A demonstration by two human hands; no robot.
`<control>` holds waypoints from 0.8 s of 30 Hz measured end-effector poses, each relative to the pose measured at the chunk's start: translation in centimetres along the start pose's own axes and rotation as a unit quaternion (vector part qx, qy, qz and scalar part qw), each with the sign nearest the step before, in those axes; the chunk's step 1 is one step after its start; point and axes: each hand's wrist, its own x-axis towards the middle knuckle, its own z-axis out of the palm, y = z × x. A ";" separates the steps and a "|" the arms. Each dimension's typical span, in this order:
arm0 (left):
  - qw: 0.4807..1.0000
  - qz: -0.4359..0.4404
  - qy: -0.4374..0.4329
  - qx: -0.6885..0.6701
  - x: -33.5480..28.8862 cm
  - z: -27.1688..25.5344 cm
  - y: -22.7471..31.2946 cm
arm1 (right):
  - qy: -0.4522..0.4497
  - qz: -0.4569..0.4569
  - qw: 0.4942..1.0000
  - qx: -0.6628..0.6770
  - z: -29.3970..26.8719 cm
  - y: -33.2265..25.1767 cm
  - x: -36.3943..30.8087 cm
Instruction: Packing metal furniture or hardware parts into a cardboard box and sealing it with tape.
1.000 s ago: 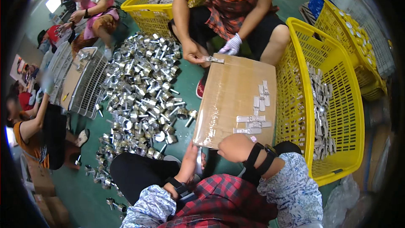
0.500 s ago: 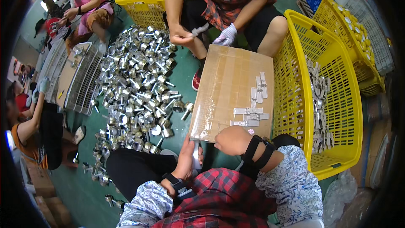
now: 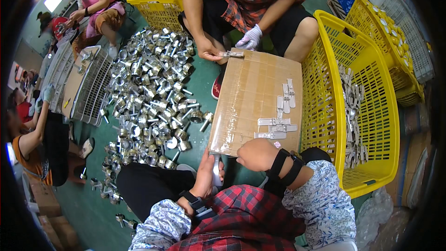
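My left hand (image 3: 202, 177) is closed around a smooth silver-grey metal piece (image 3: 216, 171), upright at the near left corner of a taped cardboard box (image 3: 246, 93). My right hand (image 3: 257, 155) is curled at the box's near edge. Its fingertips are turned down out of sight, so what they hold, if anything, is hidden. Several flat pale slotted strips (image 3: 277, 128) lie on the box's right side, just beyond my right hand. Across from me, a co-worker's bare hand (image 3: 210, 50) holds a similar strip (image 3: 231, 54) at the far left corner; their gloved hand (image 3: 250, 37) rests beside the box.
A big heap of metal cups with stems (image 3: 153, 97) covers the green floor at left. A yellow basket (image 3: 320, 88) of metal strips stands close at right. Another yellow basket (image 3: 153, 3) is behind the heap. More people work beside a grey crate (image 3: 88, 97) at far left.
The co-worker's bare hand has moved right and down to the box's far left corner with the strip. My two hands have stayed in place.
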 end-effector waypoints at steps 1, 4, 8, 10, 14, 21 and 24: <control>1.000 -0.001 0.001 -0.001 0.0 -0.1 -0.1 | 0.001 -0.001 1.000 0.000 0.0 0.0 0.0; 1.000 -0.003 0.002 -0.009 0.1 -0.6 -0.6 | 0.003 -0.003 1.000 -0.002 0.0 -0.2 0.1; 1.000 -0.004 0.016 -0.005 -0.1 -0.2 0.2 | 0.025 -0.015 1.000 0.000 0.4 -0.1 0.2; 1.000 -0.009 0.007 -0.013 -0.1 -0.6 0.2 | 0.039 -0.025 0.999 0.001 0.7 -0.1 0.4; 1.000 -0.004 0.000 -0.008 0.0 -0.3 -0.1 | 0.016 -0.011 1.000 0.021 0.7 1.0 0.0; 0.999 0.037 -0.004 -0.016 0.3 -0.1 -1.1 | 0.031 -0.021 0.999 0.003 -1.4 -0.4 -1.1; 0.998 0.051 -0.032 -0.013 1.0 -1.5 -1.7 | 0.028 -0.024 0.999 0.000 -1.9 -1.0 -1.6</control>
